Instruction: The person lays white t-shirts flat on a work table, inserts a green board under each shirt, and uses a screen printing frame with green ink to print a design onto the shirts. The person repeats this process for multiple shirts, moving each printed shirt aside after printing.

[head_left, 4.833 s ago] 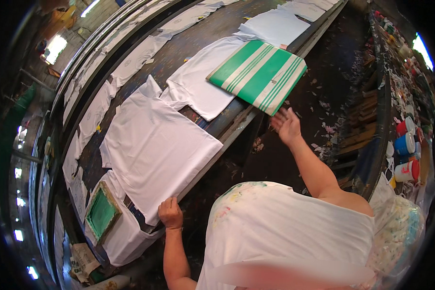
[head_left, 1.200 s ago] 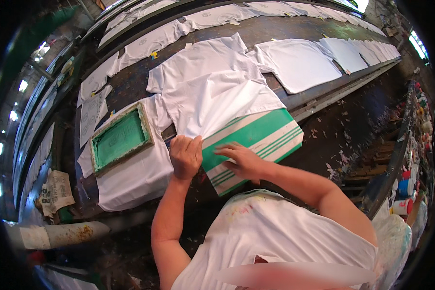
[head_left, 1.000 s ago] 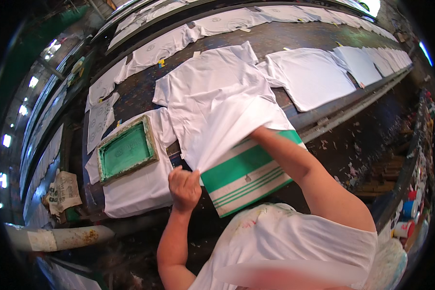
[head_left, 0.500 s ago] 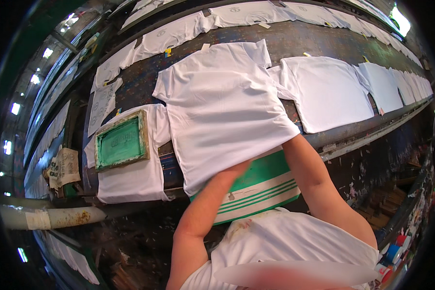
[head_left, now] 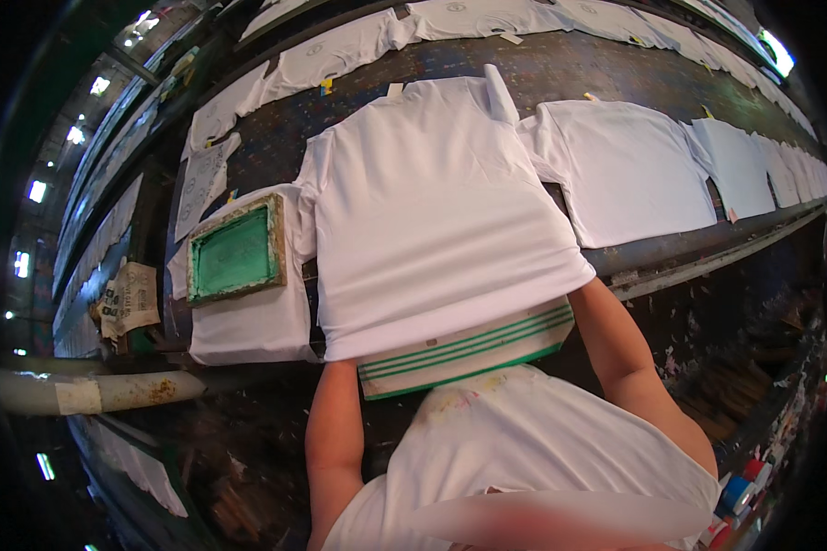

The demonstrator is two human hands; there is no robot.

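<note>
A plain white T-shirt [head_left: 441,211] lies spread in front of me, its collar end away from me and its hem towards me. Both of my hands are under that hem, so their fingers are hidden. The left forearm [head_left: 335,422] reaches up to the hem's left corner. On the other side, my right forearm [head_left: 616,335] meets its right corner. Below the hem shows the near part of a flat white piece with green stripes [head_left: 469,352], partly covered by the shirt.
To the left, a wooden-framed screen with a green face [head_left: 236,250] rests on another white shirt [head_left: 253,332]. More white shirts [head_left: 629,174] line the long dark table [head_left: 560,69]. A rusty pale pipe [head_left: 138,391] runs at lower left. Colored containers [head_left: 737,493] stand at lower right.
My left hand has moved left from the middle to the hem's left corner, going under it. The shirt now covers the green area and lies wider and smoother.
</note>
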